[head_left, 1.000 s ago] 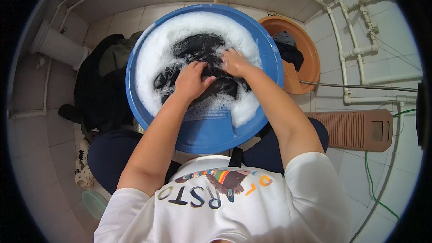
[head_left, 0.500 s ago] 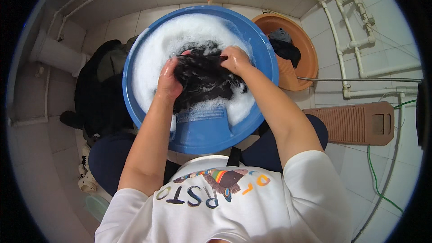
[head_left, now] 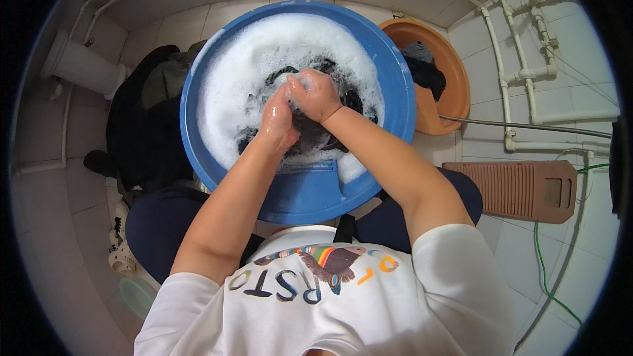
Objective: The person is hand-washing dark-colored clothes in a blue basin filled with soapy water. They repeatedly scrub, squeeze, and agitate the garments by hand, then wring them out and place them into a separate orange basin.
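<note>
1. White floor tiles and tiled walls are being shown all around, with white pipes running along the far and right walls.
2. A blue basin, filled with white suds, is being kept on the floor just in front of the person's knees.
3. A dark garment is lying in the middle of the basin, partly buried in foam; its long axis cannot be made out.
4. The left hand is being pressed against the garment from the left, fingers curled; the cloth appears to be pinched in its grip, though foam is hiding the fingertips.
5. The right hand is being held closed in a fist over a bunch of the same cloth, just to the far right of the left hand and touching it.
6. Both hands are therefore lying directly on the garment, neither being nearer than the other.
7. An orange basin with more dark clothing is standing at the far right, touching the blue one.
8. A brown washboard is lying on the floor at the right.
9. A heap of dark clothes is piled at the left.
</note>
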Tool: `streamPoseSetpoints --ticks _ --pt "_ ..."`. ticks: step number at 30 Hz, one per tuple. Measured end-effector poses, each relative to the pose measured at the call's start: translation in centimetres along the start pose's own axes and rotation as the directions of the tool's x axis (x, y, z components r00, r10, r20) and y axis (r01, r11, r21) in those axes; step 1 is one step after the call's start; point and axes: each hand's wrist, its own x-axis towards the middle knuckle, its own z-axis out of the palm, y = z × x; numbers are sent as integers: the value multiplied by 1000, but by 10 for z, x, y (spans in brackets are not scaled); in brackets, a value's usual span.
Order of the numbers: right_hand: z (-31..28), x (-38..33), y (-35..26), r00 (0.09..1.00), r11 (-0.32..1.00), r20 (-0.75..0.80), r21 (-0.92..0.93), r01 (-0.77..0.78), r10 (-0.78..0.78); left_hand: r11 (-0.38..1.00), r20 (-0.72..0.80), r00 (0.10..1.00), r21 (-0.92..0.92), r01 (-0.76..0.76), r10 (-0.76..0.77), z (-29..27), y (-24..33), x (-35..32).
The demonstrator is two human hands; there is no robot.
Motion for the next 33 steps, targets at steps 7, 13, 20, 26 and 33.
streamPoseSetpoints --ticks 7,13,20,26,33 --pt "17 -42 -78 917 905 53 195 378 -395 716 373 613 -299 -631 696 -70 -36 56" --pt "-25 21 26 985 981 -100 -126 -150 138 969 276 940 -197 -150 202 -3 19 -11" --pt "-65 12 21 969 972 146 -159 -176 199 728 166 812 371 -577 559 -37 31 17" --pt "-33 -34 24 857 905 426 -413 -100 290 -162 404 794 914 -373 455 -58 18 6" --pt "-62 -5 -35 742 977 668 -186 99 52 -456 818 263 518 -724 512 -22 48 -36"
